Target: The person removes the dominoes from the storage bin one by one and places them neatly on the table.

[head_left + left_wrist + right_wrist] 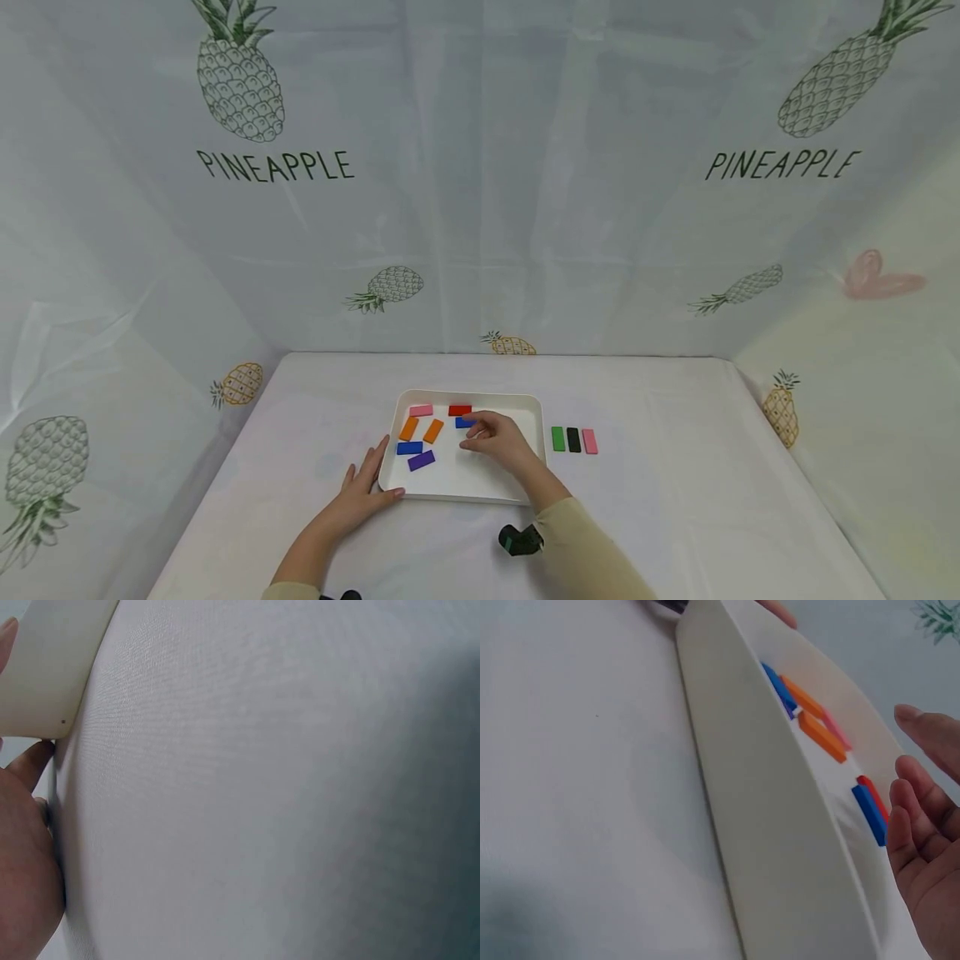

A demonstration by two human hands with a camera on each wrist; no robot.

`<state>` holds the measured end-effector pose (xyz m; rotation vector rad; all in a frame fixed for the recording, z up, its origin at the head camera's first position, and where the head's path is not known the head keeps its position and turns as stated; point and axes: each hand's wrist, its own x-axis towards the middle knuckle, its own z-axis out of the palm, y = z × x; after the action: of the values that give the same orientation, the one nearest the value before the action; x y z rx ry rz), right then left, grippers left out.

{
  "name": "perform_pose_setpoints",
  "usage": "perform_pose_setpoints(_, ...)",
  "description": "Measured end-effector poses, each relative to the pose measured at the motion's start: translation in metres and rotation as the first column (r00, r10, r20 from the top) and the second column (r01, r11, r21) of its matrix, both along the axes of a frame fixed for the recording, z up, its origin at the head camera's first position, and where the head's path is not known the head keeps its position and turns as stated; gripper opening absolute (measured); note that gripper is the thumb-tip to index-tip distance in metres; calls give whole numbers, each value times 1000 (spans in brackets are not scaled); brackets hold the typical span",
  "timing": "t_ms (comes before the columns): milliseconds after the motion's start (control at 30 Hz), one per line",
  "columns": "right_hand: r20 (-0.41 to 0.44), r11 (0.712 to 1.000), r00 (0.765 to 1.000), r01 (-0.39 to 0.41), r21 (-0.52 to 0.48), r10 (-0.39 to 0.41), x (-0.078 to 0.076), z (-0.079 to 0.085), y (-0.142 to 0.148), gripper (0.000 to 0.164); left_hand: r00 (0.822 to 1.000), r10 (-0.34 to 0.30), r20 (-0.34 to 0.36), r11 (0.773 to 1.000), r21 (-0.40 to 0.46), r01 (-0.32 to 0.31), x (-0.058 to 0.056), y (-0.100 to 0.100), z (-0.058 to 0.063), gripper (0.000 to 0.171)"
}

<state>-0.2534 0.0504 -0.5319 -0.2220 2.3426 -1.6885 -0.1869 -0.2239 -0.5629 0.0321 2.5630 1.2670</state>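
A white tray [480, 493] lies on the table with several coloured blocks in it. My left hand [358, 500] rests at its front left corner, fingers spread along the side and thumb at the front rim. Over the middle of the tray hovers my right hand [498, 442], fingers loosely bent and nothing between them in the right wrist view. Nearest to it are a blue block [462, 422] and, just behind, a red block [460, 410]. Farther left lie a pink block [421, 410], two orange blocks [432, 431], another blue block [409, 448] and a purple block [422, 460].
Right of the tray a green block [558, 439], a black block [573, 440] and a pink block [590, 442] stand in a row on the white tablecloth [712, 500]. A pineapple-print curtain [480, 208] hangs behind and at both sides.
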Motion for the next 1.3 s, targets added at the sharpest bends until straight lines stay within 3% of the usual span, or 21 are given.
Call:
perform_pose_setpoints(467,-36,999,999,-4,46,5,-12,-18,-38,41,1000,5,4,1000,-6,-5,0,0,-1,105)
perform_pose_setpoints(833,-84,994,996,10,111,0,-18,-31,-48,41,1000,7,-1,1000,1,-7,-1,0,0,102)
perform_pose_setpoints(1033,-63,965,996,79,250,-65,-18,-36,-56,43,1000,4,5,1000,7,-4,0,0,3,102)
perform_pose_setpoints(1300,-65,923,988,156,351,-142,-14,-31,-66,44,1000,7,4,1000,21,-7,1,0,4,102)
